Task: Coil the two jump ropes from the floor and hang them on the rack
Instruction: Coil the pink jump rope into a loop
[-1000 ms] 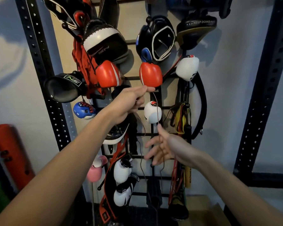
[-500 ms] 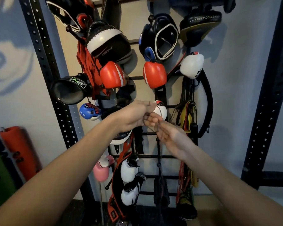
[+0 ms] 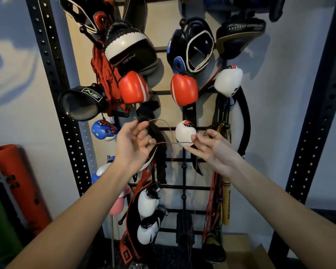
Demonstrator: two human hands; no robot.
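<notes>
Up at the rack [image 3: 184, 188], holding a thin jump rope [image 3: 171, 143] stretched between left hand [image 3: 131, 146], fingers curled round it, and right hand [image 3: 216, 152], pinching it with thumb and forefinger just in front of a white glove [image 3: 183, 131].

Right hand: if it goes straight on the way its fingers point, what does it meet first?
Most likely the white ball, just past the fingertips of the right hand, which pinches the rope. Depth is unclear, so the hand may be well in front of the ball.
</notes>
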